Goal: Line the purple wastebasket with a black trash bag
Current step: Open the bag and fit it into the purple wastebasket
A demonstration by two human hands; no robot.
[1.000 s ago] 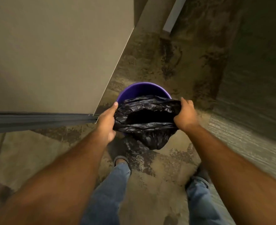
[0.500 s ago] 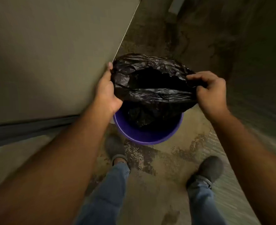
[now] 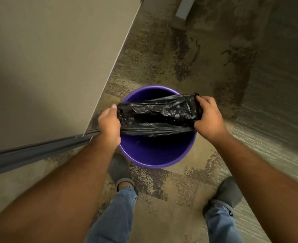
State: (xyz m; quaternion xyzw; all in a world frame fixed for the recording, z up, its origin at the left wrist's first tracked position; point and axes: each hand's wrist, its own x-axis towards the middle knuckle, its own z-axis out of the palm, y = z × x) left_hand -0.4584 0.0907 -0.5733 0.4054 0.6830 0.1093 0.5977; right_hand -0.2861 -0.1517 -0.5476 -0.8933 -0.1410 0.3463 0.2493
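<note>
The purple wastebasket (image 3: 155, 156) stands on the floor just in front of my feet, its round mouth facing up. Across that mouth stretches a crumpled black trash bag (image 3: 157, 114), pulled taut between both hands. My left hand (image 3: 109, 122) grips the bag's left end at the basket's left rim. At the right rim, my right hand (image 3: 208, 117) grips the other end. The bag's opening looks nearly flattened, and its lower part hangs into the basket. Purple inner wall shows in front of and behind the bag.
A beige panel (image 3: 48, 67) with a grey edge strip (image 3: 39, 151) stands close on the left of the basket. The mottled floor (image 3: 171, 50) extends ahead. A ribbed mat (image 3: 276, 120) lies to the right. My shoes (image 3: 229, 193) and jeans are below.
The bag's mouth was spread wide open above the basket; now it is pulled flat and lower across the rim. Both hands have come down and towards me.
</note>
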